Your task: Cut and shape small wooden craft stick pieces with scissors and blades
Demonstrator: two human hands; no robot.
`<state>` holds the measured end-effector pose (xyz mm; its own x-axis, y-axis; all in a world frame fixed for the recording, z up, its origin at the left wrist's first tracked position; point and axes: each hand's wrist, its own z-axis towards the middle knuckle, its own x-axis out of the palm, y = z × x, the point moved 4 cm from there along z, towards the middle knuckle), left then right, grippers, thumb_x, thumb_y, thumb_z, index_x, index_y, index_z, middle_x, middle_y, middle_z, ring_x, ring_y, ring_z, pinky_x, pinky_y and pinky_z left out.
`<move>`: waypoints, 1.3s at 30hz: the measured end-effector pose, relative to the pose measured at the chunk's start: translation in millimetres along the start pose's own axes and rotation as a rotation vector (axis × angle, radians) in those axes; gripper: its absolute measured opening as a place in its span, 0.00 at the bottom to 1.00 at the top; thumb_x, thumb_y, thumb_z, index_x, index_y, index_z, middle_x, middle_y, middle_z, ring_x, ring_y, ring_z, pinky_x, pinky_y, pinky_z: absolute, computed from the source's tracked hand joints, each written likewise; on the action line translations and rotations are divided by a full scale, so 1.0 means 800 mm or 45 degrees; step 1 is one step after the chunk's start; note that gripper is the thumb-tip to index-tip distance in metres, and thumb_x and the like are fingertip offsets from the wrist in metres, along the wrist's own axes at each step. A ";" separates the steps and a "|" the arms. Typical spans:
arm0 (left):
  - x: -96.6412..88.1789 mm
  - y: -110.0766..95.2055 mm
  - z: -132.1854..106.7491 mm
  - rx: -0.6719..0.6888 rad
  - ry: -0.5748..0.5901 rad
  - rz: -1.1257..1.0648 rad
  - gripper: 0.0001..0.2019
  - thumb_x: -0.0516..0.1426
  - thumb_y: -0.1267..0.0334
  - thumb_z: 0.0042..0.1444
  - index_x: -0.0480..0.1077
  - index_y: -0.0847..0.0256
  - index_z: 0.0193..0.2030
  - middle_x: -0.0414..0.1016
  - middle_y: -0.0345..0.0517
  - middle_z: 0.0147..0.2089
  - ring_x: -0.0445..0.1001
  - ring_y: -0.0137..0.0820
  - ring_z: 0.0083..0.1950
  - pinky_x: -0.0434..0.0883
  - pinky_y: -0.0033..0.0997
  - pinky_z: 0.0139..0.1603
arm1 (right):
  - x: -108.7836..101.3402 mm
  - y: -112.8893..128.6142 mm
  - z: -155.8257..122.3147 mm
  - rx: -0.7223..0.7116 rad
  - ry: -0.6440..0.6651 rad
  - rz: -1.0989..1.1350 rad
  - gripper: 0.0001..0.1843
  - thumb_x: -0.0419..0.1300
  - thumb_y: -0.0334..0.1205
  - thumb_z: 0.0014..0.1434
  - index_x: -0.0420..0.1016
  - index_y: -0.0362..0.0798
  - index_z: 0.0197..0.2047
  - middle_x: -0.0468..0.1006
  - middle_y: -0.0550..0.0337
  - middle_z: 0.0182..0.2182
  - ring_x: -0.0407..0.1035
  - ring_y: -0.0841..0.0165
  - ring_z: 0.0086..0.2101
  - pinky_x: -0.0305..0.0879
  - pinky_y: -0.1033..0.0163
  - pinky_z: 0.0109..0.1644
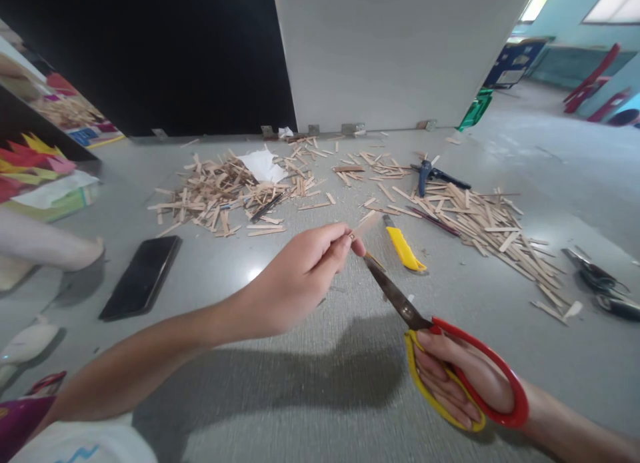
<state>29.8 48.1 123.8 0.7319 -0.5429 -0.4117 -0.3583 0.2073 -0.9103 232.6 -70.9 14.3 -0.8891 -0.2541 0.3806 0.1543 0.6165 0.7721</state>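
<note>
In the middle of the head view my left hand (pixel 305 273) is closed, pinching a thin wooden stick (pixel 367 224) whose end sticks out past the fingertips. My right hand (pixel 453 373) grips a pair of scissors (pixel 400 300) with one red and one yellow handle loop. The scissor blades point up and left, their tips close to my left fingertips. Whether they touch the stick I cannot tell. A yellow utility knife (pixel 404 248) lies on the table just beyond the scissors.
Heaps of cut wooden sticks lie at the left (pixel 215 190) and right (pixel 495 226), with a white paper scrap (pixel 263 165). A black phone (pixel 141 276) lies at left. Dark blue pliers (pixel 425 176) and another dark tool (pixel 597 276) lie at right. An upright black-and-white panel (pixel 400 50) stands behind.
</note>
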 end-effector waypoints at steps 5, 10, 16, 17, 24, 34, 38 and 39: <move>0.000 -0.007 -0.002 0.079 -0.018 0.123 0.18 0.49 0.60 0.76 0.68 0.58 0.33 0.50 0.30 0.22 0.50 0.25 0.21 0.51 0.27 0.21 | 0.000 -0.005 0.001 -0.059 0.062 -0.040 0.36 0.62 0.71 0.64 0.60 0.53 0.18 0.59 0.73 0.09 0.50 0.77 0.09 0.52 0.72 0.12; 0.001 -0.008 0.000 0.106 0.013 0.069 0.19 0.50 0.59 0.75 0.64 0.58 0.30 0.49 0.29 0.21 0.48 0.24 0.21 0.48 0.26 0.20 | 0.002 -0.004 -0.001 -0.036 0.040 -0.098 0.37 0.62 0.72 0.64 0.60 0.53 0.17 0.58 0.73 0.09 0.50 0.79 0.09 0.52 0.73 0.13; 0.003 -0.003 0.002 0.138 0.027 0.106 0.19 0.52 0.56 0.74 0.66 0.59 0.30 0.52 0.30 0.22 0.49 0.23 0.22 0.47 0.26 0.21 | 0.001 -0.001 -0.005 -0.104 0.019 -0.260 0.40 0.58 0.75 0.66 0.59 0.53 0.16 0.57 0.72 0.10 0.50 0.78 0.10 0.49 0.70 0.14; 0.003 -0.003 0.002 0.139 0.022 0.106 0.18 0.53 0.57 0.74 0.65 0.59 0.30 0.53 0.30 0.23 0.51 0.23 0.23 0.48 0.25 0.21 | 0.002 0.001 -0.006 -0.104 0.018 -0.289 0.41 0.57 0.76 0.66 0.59 0.53 0.16 0.57 0.71 0.10 0.50 0.77 0.11 0.50 0.70 0.15; 0.008 -0.002 -0.001 0.090 0.029 0.050 0.15 0.55 0.60 0.73 0.63 0.58 0.32 0.56 0.30 0.26 0.54 0.23 0.25 0.54 0.23 0.23 | 0.002 0.007 -0.017 -0.032 -0.122 -0.372 0.41 0.59 0.85 0.55 0.60 0.53 0.21 0.61 0.71 0.13 0.54 0.76 0.15 0.54 0.68 0.19; 0.009 0.003 -0.002 -0.031 0.074 0.085 0.07 0.51 0.60 0.76 0.68 0.57 0.48 0.60 0.30 0.27 0.55 0.27 0.25 0.55 0.26 0.25 | 0.002 0.015 -0.022 -0.217 -0.082 -0.359 0.38 0.59 0.82 0.58 0.65 0.52 0.27 0.69 0.63 0.20 0.64 0.69 0.23 0.61 0.63 0.27; 0.013 0.007 -0.004 -0.063 0.187 0.110 0.10 0.49 0.59 0.78 0.68 0.56 0.47 0.61 0.32 0.30 0.58 0.27 0.28 0.58 0.28 0.27 | 0.007 0.014 -0.024 -0.172 -0.035 -0.361 0.38 0.58 0.81 0.61 0.63 0.53 0.25 0.64 0.68 0.16 0.58 0.72 0.19 0.58 0.65 0.25; 0.014 0.007 -0.004 -0.070 0.222 0.093 0.10 0.49 0.59 0.78 0.68 0.55 0.47 0.60 0.31 0.30 0.58 0.27 0.27 0.58 0.28 0.27 | 0.008 0.014 -0.024 -0.172 -0.020 -0.352 0.38 0.58 0.80 0.61 0.62 0.53 0.25 0.62 0.69 0.15 0.57 0.73 0.18 0.57 0.65 0.24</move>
<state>33.9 40.4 114.2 0.5927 -0.6620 -0.4589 -0.4417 0.2093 -0.8724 237.2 -79.7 35.2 -0.9118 -0.3861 0.1398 -0.0391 0.4206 0.9064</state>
